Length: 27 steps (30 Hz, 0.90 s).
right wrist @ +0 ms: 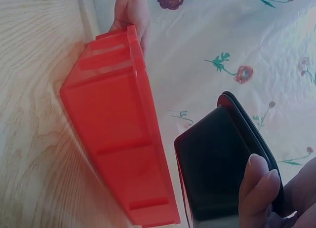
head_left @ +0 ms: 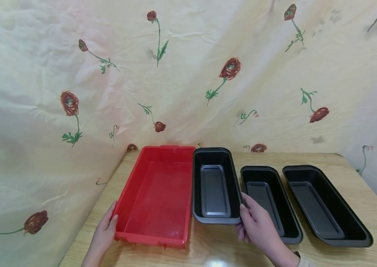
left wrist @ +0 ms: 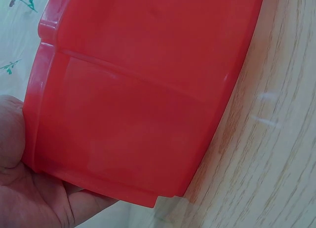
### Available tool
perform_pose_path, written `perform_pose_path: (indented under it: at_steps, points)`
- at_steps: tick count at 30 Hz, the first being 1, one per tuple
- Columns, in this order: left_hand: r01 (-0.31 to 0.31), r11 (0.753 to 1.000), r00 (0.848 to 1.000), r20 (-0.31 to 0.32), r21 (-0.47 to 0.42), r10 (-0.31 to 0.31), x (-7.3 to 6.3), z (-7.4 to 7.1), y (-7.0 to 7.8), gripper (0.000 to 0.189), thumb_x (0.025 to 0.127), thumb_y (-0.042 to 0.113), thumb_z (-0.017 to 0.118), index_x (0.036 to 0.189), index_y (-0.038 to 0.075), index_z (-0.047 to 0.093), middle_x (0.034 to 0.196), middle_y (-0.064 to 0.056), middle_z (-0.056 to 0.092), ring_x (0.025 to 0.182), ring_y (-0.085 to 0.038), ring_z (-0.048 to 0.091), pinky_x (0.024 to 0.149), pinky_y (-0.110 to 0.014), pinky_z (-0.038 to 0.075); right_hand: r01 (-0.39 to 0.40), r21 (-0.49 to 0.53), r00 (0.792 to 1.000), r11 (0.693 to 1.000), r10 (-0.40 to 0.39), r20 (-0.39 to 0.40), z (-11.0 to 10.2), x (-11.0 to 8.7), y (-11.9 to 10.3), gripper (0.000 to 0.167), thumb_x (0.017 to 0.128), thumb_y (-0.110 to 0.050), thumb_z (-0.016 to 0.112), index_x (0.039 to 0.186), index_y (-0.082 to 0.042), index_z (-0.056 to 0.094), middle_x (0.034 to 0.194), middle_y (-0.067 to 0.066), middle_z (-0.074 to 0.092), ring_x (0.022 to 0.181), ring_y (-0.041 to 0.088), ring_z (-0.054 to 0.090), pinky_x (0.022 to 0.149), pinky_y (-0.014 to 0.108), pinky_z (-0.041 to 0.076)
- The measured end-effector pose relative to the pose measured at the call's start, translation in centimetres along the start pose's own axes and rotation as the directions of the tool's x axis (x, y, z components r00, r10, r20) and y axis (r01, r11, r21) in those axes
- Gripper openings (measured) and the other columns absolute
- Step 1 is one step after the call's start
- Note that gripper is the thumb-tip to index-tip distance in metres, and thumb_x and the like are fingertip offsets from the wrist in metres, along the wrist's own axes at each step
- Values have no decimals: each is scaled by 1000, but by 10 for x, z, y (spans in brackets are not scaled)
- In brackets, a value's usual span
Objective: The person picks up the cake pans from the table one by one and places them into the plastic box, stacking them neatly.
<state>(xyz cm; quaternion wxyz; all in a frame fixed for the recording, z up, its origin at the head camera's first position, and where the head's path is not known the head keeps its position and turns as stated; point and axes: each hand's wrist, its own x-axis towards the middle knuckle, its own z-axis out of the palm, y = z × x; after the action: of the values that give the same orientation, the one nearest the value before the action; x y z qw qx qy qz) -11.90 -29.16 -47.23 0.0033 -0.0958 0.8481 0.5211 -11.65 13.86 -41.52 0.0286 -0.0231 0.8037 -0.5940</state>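
Observation:
A red plastic tray (head_left: 161, 196) stands on the table at the left. My left hand (head_left: 105, 226) grips its near left edge, thumb over the rim and fingers beneath, as the left wrist view shows. My right hand (head_left: 258, 224) holds a black loaf pan (head_left: 215, 191) by its near right corner, thumb at the rim and fingertips against the outer wall. In the right wrist view that loaf pan (right wrist: 212, 164) is raised above the table beside the tray (right wrist: 118, 124). From the head it overlaps the tray's right rim.
Two more black loaf pans lie on the wooden table (head_left: 369, 193) to the right: a nearer one (head_left: 265, 196) partly behind my right hand, and another pan (head_left: 322, 207) farther right. A flowered cloth (head_left: 182, 81) hangs behind the table and along its left side.

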Motion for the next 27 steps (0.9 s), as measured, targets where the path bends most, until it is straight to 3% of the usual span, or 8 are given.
perform_pose_path:
  at_steps: [27]
  points:
    - [-20,1000,1000,-2,3,20,2,0,-2,54,111,1,35,162,-5,19,163,-31,24,146,-45,30,116,-58,32,23,71,998,997,-27,54,12,9,-12,51,109,-1,42,157,10,27,68,15,66,44,23,59,40,33,52]
